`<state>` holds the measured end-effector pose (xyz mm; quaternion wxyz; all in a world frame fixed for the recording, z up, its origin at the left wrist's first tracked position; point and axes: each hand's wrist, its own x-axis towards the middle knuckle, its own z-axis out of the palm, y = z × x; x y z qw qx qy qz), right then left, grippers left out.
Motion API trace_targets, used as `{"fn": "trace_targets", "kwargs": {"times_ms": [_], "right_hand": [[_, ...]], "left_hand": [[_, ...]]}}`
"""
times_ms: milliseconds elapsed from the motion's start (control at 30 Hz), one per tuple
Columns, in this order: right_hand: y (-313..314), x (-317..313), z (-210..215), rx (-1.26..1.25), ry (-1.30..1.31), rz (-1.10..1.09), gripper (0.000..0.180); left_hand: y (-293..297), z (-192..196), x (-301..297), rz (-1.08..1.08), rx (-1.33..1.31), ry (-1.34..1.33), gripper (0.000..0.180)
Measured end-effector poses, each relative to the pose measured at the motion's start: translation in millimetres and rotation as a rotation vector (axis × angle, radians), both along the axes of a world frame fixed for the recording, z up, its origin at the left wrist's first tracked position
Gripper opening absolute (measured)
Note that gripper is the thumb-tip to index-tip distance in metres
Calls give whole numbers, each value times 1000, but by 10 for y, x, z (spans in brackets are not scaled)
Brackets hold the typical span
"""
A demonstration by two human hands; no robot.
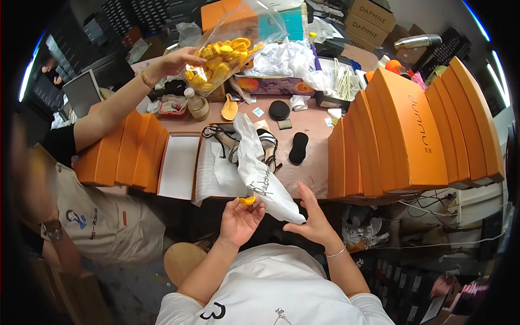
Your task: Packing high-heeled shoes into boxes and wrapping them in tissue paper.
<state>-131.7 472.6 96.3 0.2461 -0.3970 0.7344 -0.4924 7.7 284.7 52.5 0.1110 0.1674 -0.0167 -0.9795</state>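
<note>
My left hand holds a small yellow pad between its fingertips, just below the table edge. My right hand pinches the lower end of a white dust bag that drapes from an open orange shoe box over the table's front edge. Black strappy sandals lie in the box on white paper. A co-worker at my left reaches a hand up to a clear plastic bag of yellow pads, held above the table.
Stacks of orange shoe boxes stand at the right and at the left. An open box lid lies beside the box. A black insole, a black round lid, a small bottle and crumpled white paper sit on the table.
</note>
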Motion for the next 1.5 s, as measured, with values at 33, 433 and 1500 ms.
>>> {"fn": "trace_targets", "kwargs": {"times_ms": [33,433,1500], "right_hand": [[11,8,-54,-27,-146,-56,94],[34,319,-360,-213,-309,-702,20],[1948,1282,-471,-429,-979,-656,35]], "left_hand": [[-39,20,-2,-8,-25,-10,38],[-665,349,73,-315,-275,65,40],[1743,440,1275,-372,-1527,-282,15]]}}
